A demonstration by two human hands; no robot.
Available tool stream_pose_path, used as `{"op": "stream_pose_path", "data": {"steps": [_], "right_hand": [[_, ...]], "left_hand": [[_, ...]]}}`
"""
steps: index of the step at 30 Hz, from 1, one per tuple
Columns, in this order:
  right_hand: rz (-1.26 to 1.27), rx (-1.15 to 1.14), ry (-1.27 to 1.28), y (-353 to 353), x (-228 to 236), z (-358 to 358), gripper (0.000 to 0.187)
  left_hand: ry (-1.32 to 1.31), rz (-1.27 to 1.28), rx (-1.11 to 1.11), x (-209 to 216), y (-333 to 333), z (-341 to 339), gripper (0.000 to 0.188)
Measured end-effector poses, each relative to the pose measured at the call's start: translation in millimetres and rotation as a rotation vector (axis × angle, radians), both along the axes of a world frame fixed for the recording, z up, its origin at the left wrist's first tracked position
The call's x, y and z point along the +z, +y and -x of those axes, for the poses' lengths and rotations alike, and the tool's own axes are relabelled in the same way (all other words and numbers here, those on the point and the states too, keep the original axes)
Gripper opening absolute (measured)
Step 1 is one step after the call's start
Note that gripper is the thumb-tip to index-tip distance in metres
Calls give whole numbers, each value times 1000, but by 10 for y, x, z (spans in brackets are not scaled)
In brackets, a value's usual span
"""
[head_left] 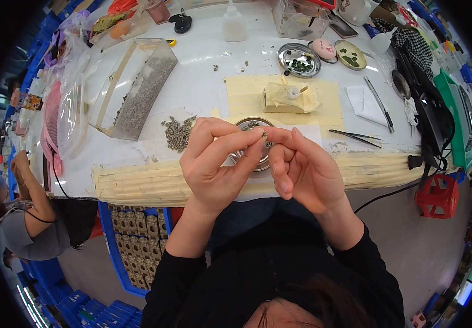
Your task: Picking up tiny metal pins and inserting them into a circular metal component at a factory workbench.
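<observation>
Left hand [217,164] and right hand [301,169] pinched together on a tiny grey piece [264,134]; best kept over the metal dish [241,127].

The white table [203,82] has a front edge padded with yellowish tape strips [137,183]. A clear tray [137,90] of grey bits lies at the left, a loose pile [178,133] just beside it. A yellow mat [323,104] at the centre carries a wrapped block [288,98]. Behind it stand two metal dishes [299,60] and a white bottle [234,24]. To the right lie a white cloth [364,104] and tweezers [356,136].
</observation>
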State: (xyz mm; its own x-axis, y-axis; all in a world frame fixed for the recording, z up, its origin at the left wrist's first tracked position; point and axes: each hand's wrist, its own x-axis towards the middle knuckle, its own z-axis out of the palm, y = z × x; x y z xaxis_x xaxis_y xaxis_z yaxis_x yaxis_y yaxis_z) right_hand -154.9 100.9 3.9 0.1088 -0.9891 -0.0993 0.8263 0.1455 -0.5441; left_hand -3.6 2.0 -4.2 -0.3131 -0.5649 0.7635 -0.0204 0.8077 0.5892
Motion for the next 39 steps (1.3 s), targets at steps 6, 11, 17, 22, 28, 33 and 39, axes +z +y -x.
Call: {"op": "stream_pose_path", "data": {"steps": [6,11,17,22,28,33,39], "right_hand": [[-56,-100,282,-12,51,-6,24],[27,-270,505,-14,57,-51,14],[500,-885,1564,-111,-10,-121,8],[238,-616,1014,-80,-11,-140,7],[50,-347,522,-99,33,-52,13],[99,-388,662,-95,46,-40,17],[60,-353,544,-89,92,-30,21]], "left_hand": [[-27,71,-101,51,-6,27,29],[-27,73,-93,56,8,24,27],[-78,31,-2,23,29,55,22],[-60,54,-46,38,23,53,22],[-31,37,-78,41,5,46,21],[-42,-16,-92,61,20,68,20],[-14,-155,-145,39,28,36,18]]}}
